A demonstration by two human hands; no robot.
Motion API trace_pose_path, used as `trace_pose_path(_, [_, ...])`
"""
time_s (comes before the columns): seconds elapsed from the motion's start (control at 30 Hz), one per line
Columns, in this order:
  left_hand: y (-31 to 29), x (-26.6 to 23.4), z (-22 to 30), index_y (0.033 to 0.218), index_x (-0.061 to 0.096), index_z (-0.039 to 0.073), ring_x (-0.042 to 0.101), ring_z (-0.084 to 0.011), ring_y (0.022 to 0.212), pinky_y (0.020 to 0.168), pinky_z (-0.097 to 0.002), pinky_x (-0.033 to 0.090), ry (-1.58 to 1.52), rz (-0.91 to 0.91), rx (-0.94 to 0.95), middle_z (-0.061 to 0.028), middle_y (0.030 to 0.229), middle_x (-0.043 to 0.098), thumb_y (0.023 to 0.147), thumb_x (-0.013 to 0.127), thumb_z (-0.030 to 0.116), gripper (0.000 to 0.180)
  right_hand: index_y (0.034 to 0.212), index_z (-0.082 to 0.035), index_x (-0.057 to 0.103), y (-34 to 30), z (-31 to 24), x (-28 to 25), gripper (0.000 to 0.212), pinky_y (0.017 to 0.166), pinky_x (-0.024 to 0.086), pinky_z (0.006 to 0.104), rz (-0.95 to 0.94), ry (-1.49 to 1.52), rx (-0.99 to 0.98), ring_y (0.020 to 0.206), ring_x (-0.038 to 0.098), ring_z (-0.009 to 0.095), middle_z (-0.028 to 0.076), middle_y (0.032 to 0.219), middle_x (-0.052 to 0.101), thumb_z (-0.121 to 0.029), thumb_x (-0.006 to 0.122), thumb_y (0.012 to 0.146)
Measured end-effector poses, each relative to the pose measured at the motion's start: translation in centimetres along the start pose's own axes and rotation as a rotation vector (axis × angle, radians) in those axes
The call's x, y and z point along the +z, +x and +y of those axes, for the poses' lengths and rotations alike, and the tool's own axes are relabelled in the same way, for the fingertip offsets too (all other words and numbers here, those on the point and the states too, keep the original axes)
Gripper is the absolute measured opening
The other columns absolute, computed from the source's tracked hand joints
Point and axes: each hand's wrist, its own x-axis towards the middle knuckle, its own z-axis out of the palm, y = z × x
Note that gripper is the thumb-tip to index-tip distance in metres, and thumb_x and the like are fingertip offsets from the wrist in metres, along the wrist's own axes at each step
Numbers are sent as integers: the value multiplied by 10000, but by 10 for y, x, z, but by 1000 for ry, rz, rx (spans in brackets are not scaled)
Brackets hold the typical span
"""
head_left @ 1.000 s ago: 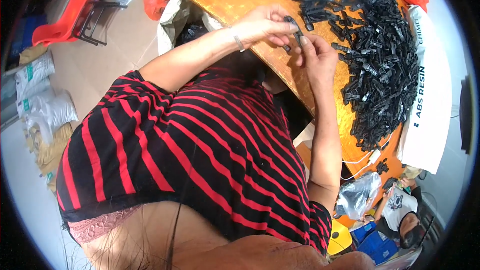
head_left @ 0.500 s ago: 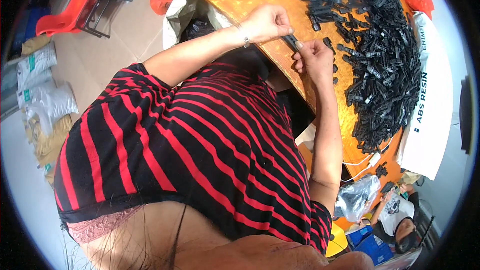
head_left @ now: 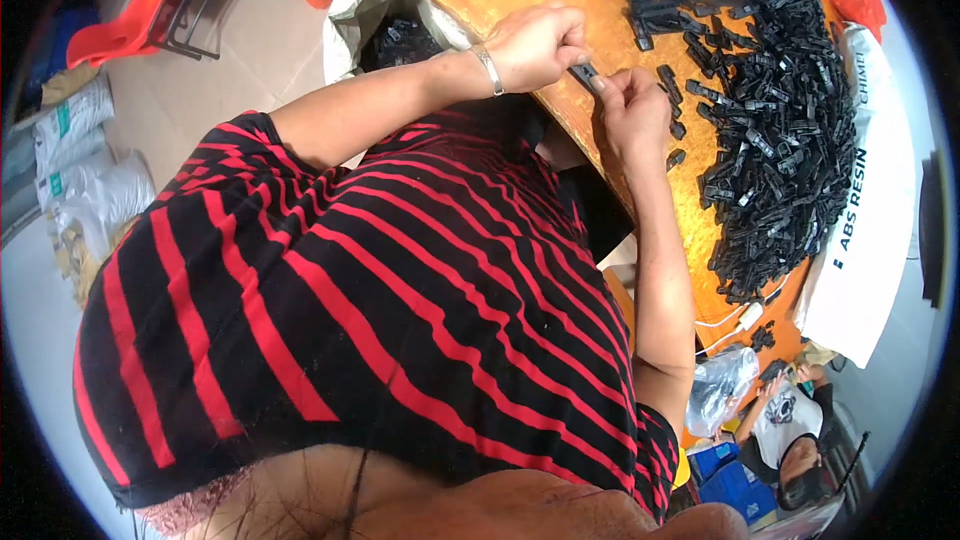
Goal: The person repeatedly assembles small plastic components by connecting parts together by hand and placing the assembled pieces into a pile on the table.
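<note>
Over the near edge of the orange wooden table, my left hand (head_left: 538,46) pinches one end of a small black plastic part (head_left: 586,73). Its fingers are curled closed, with the back of the hand turned up. The other end of the part sits between the thumb and fingers of my right hand (head_left: 638,112). My fingertips cover both ends of it. Just beyond the right hand lie several loose black parts (head_left: 670,85). Farther right, a large heap of similar black plastic parts (head_left: 775,150) spreads along the table.
A white printed sack (head_left: 870,210) borders the heap on the right. Below the table's left edge stands an open sack (head_left: 352,25) with black pieces inside. A red chair (head_left: 140,15) is on the floor at far left. Another person (head_left: 790,425) works at the lower right.
My left hand has rolled over, its knuckles now more upward, while still gripping the part. My right hand keeps its pinch and has shifted slightly. The whole view has moved a little.
</note>
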Motion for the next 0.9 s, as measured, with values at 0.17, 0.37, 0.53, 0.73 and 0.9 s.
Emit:
trace_pose_path(0.17, [10,-3,5,855,559,45,619,-358,829,724,-441,488,105,-76,17,-135,833,598,862,747,145,214,810,-26,664,13,5,-6,294,646,524,429,-141,-27,31,668,674,325,163,722,688,-272,812,873])
trace_pose_path(0.37, [12,-14,8,880,574,55,643,-348,835,729,-433,501,85,-219,-87,-140,860,631,857,754,174,217,790,-22,642,10,7,-5,270,607,516,406,-193,115,95,617,666,275,141,671,673,-221,804,876])
trace_pose_path(0.53, [-1,-28,4,981,645,32,631,-188,780,710,-361,505,-141,-300,57,-62,826,641,933,734,232,224,836,-45,659,-23,-23,-18,259,617,525,422,23,27,-195,638,674,326,154,694,665,-260,794,887])
trace_pose_path(0.73, [-16,-95,18,983,665,21,539,-70,707,662,-266,471,-325,-603,-310,8,802,588,964,726,264,251,844,-60,674,-22,-26,-23,249,639,545,439,-53,104,-365,682,700,355,161,722,683,-284,755,914])
trace_pose_path(0.9, [-26,-180,-26,993,666,12,623,-107,786,695,-299,509,406,-697,-139,-24,838,642,956,722,186,187,962,-65,664,13,-15,-41,154,707,551,475,219,-259,-386,825,678,385,170,957,660,-203,713,913])
